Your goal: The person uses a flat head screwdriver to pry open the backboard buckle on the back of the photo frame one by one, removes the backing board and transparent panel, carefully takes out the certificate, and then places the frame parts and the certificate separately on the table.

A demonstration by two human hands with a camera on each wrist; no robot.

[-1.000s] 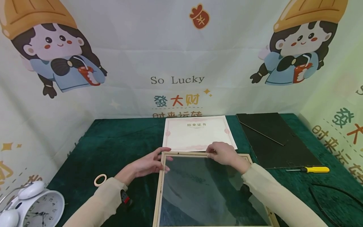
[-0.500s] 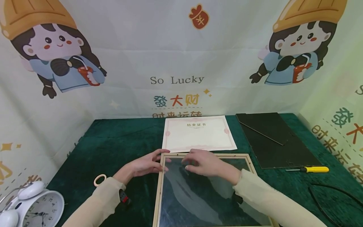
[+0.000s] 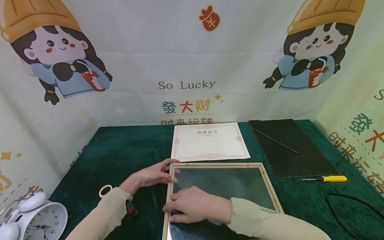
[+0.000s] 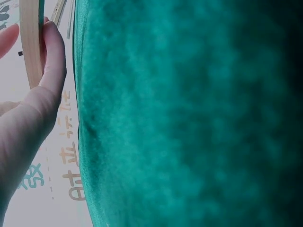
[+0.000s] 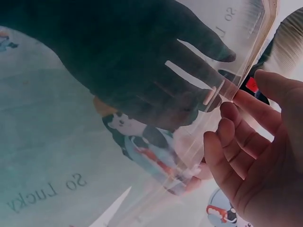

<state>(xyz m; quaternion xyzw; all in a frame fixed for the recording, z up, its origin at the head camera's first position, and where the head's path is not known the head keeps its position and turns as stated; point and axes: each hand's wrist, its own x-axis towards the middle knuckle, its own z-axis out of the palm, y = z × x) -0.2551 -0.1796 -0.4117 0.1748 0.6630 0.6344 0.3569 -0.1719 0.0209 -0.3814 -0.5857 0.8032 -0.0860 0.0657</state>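
Note:
A light wooden picture frame (image 3: 220,165) with a clear pane (image 3: 222,181) is in front of me in the head view, back side up. My left hand (image 3: 150,174) holds its upper left corner; the left wrist view shows digits on both sides of the wooden rail (image 4: 31,42). Over the pane reaches my right hand (image 3: 196,205), fingertips at the left rail and thumb low over the pane. In the right wrist view the right hand (image 5: 265,137) has loosely bent fingers by the frame's edge, and its dark reflection lies across the pane.
A printed certificate (image 3: 210,143) lies behind the frame. To the right are a black backing board (image 3: 295,160) with a thin rod (image 3: 276,141) on it, a yellow-handled screwdriver (image 3: 333,179) and a black cord (image 3: 354,198). A wooden ring (image 3: 102,191) and white alarm clock (image 3: 45,220) sit left.
My right hand has moved from the frame's top rail leftward across the pane, then down to the left rail. The left hand has stayed at the corner.

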